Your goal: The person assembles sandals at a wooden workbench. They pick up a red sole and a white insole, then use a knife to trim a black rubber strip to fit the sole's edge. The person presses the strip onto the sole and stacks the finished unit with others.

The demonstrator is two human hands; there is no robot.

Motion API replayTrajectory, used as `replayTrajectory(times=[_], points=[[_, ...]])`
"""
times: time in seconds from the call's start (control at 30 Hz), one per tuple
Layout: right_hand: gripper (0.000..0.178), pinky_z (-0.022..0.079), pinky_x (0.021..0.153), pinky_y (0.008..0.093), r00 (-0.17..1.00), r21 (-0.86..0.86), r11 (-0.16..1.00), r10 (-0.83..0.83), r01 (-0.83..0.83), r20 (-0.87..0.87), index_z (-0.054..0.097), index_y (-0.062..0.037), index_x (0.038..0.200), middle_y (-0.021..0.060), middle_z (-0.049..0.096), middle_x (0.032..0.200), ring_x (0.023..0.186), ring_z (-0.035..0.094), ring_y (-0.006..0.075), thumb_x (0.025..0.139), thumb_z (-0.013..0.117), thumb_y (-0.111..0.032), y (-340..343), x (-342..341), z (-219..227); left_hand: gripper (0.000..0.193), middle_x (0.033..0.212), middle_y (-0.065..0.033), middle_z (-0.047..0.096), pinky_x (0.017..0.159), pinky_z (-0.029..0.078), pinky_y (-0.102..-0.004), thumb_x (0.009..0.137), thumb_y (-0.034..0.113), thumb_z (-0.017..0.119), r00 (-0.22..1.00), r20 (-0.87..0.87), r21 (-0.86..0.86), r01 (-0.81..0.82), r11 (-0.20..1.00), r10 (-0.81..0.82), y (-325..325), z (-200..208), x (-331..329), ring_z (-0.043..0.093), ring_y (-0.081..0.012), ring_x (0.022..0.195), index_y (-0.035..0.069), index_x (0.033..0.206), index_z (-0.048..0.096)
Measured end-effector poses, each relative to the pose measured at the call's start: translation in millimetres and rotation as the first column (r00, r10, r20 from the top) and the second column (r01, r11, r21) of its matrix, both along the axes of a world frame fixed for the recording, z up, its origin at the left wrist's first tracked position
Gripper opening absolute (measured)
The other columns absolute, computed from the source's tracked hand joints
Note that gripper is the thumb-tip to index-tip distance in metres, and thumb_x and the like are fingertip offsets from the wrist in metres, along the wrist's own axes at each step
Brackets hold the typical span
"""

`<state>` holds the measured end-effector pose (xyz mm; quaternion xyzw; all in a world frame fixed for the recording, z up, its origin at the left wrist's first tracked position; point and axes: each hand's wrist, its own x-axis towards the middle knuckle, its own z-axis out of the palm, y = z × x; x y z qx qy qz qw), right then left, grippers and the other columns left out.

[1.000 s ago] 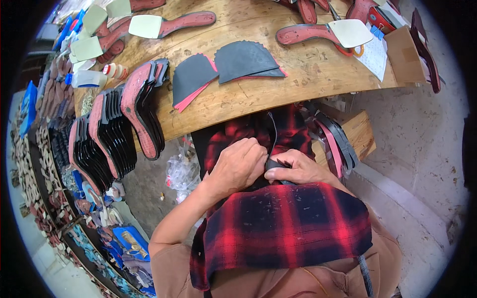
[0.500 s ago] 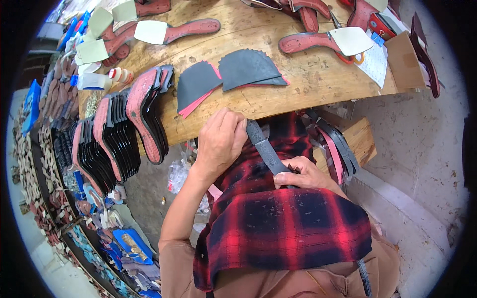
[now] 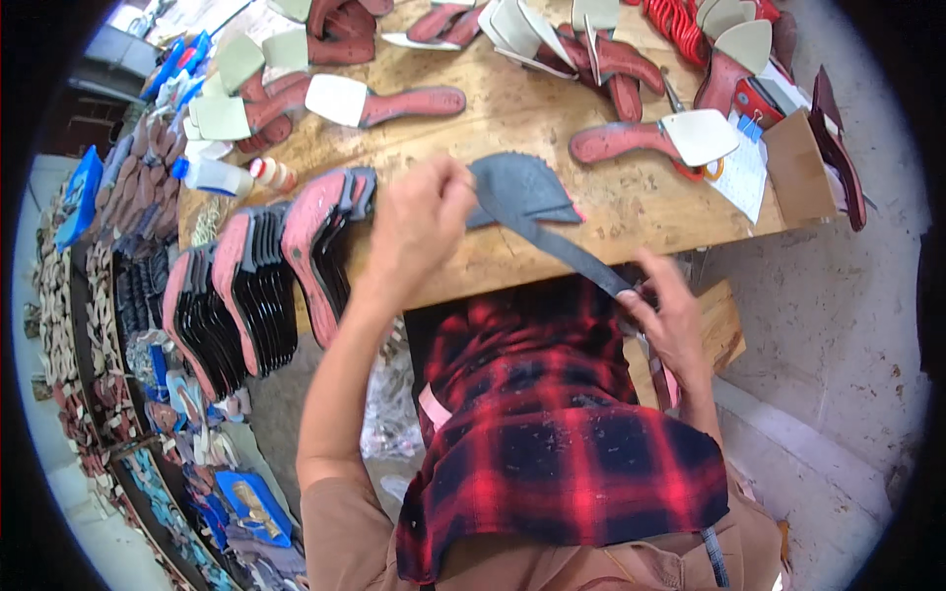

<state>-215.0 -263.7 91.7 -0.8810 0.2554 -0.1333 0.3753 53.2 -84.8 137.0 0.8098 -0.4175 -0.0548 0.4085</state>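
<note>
A long dark grey strip [image 3: 572, 254] slants down from left to right across the table's front edge. My left hand [image 3: 424, 212], closed and slightly blurred, grips its upper end above the table. My right hand [image 3: 667, 313] pinches the lower end between thumb and fingers, past the table edge and above my lap. Behind the strip lies a stack of dark grey rounded pieces [image 3: 547, 187] with toothed edges and a bit of pink showing beneath. My left hand and the strip hide part of these pieces.
Stacked red-topped, black-edged shoe soles [image 3: 313, 241] hang over the table's left edge. Red soles with cream flaps [image 3: 414, 102] lie farther back. A white bottle [image 3: 217, 177], scissors [image 3: 711, 169] and a cardboard box [image 3: 803, 163] are around. A plaid apron [image 3: 562, 473] covers my lap.
Both hands have moved up and farther apart, the right one also rightward. The strip now shows more length between them and has risen over the grey pieces.
</note>
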Motion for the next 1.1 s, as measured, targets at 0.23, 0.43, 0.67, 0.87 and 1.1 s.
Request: replayTrajectory(times=[0.23,0.43,0.67,0.87,1.1], points=[[0.054,0.053,0.084,0.0394,0.893,-0.211,0.977,0.082,0.016,0.443,0.058,-0.0008,0.122,0.0173,0.067,0.11,0.098,0.066,0.0352,0.076,0.08,-0.015,19,95,17,0.016,0.076,-0.0034,0.059,0.066,0.045,-0.0262,0.095,0.014,0.058,0.89,-0.408,-0.222,0.12,0.968,-0.204,-47,7,-49,0.053,-0.0081,0.074,-0.002,0.093,0.061],[0.028,0.049,0.066,0.0242,0.899,0.693,0.719,-0.266,-0.055,0.348,0.062,0.0014,0.119,0.0092,0.07,0.085,0.073,0.062,0.0099,0.101,0.053,-0.018,-5,108,-6,0.03,0.089,-0.0122,0.067,0.076,0.049,-0.0322,0.099,0.025,0.053,0.978,-0.207,-0.254,-0.086,0.963,0.033,-81,32,68,0.062,-0.0168,0.083,-0.002,0.108,0.063],[0.018,0.052,0.061,0.0282,0.865,0.788,0.605,-0.449,0.109,0.225,0.051,-0.0002,0.105,0.0141,0.066,0.078,0.061,0.063,0.0166,0.102,0.048,-0.018,-27,89,-47,0.067,0.109,-0.0223,0.067,0.087,0.053,-0.0426,0.071,0.055,0.074,0.916,0.335,0.408,-0.353,0.842,0.221,-191,-34,286,0.066,-0.0365,0.102,-0.001,0.107,0.066],[0.017,0.05,0.059,0.0276,0.876,0.716,0.697,-0.364,0.03,0.318,0.05,0.0004,0.109,0.0128,0.065,0.078,0.06,0.06,0.014,0.101,0.05,-0.015,-23,86,-64,0.076,0.076,-0.0205,0.068,0.061,0.053,-0.0392,0.056,0.057,0.082,0.982,0.107,0.54,-0.186,0.821,0.153,-201,-56,339,0.068,-0.0292,0.069,-0.011,0.086,0.068],[0.016,0.05,0.063,0.0273,0.86,0.688,0.725,-0.369,0.029,0.352,0.053,0.0011,0.108,0.0113,0.065,0.079,0.064,0.06,0.0136,0.101,0.05,-0.013,-20,81,-66,0.054,0.071,-0.003,0.057,0.05,0.042,-0.0233,0.077,0.037,0.08,0.943,-0.314,-0.325,-0.213,0.921,0.107,-181,16,279,0.054,-0.0102,0.056,-0.003,0.106,0.057]])
